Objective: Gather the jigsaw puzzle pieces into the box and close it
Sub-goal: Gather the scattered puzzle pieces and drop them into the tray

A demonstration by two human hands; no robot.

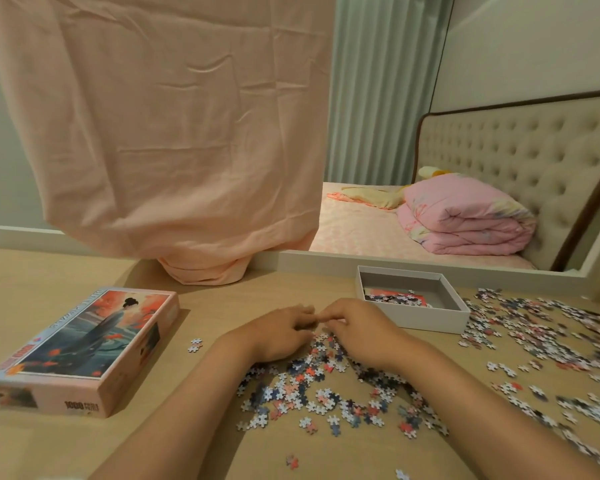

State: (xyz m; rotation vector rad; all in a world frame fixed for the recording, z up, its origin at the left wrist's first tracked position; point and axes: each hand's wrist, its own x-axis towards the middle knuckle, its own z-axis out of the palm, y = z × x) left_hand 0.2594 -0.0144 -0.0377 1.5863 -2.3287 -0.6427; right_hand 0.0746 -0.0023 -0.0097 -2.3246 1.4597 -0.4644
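Observation:
Loose jigsaw pieces lie scattered over the wooden table, with a wider spread at the right. The open grey box tray stands at the back right with a few pieces and a picture sheet inside. Its pink lid, printed with a figure in a robe, lies face up at the left. My left hand and my right hand rest palm down on the far end of the middle pile, fingertips nearly touching, fingers curled around pieces. Whether pieces are gripped is hidden under the palms.
A peach cloth hangs down to the table behind the lid. A white-framed mirror leans at the back right, reflecting a bed with a folded pink quilt. Two stray pieces lie between the lid and my left hand.

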